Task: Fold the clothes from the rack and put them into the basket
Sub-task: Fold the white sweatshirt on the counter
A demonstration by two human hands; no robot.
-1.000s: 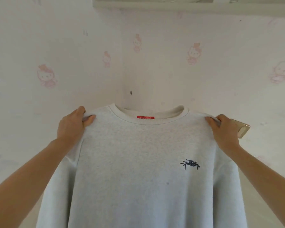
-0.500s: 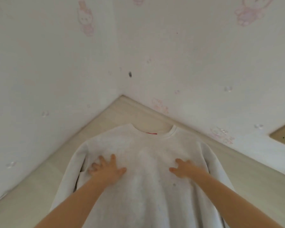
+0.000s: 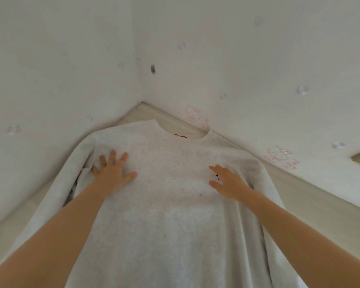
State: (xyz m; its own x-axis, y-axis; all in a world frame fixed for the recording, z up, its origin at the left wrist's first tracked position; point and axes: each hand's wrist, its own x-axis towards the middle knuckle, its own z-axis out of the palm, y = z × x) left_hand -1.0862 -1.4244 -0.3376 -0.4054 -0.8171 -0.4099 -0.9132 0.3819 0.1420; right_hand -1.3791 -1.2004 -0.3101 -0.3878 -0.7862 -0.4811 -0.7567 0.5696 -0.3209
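1. One light grey sweatshirt (image 3: 170, 204), lying front side up and spread flat on a pale wood-look surface (image 3: 312, 196) set into the corner of two walls. Round neckline at the far end, toward the corner; a red label (image 3: 180, 135) shows inside the collar. The body runs toward the viewer and out of the bottom of the view.
2. Sleeves: the one on the viewer's left lies alongside the body, with a dark gap of shadow between them; the one on the right lies close against the body.
3. One left hand (image 3: 112, 173), palm down on the chest area near the left armhole. Fingers straight and fanned apart, pressing the cloth flat, gripping nothing.
4. One right hand (image 3: 227, 183), palm down on the opposite side of the chest, fingers extended and slightly spread, holding nothing. It partly covers a small dark printed mark (image 3: 216, 176) on the fabric.
5. Two white walls (image 3: 258, 59) with faint pink cartoon-cat figures and a small dark spot (image 3: 153, 69) near the corner.
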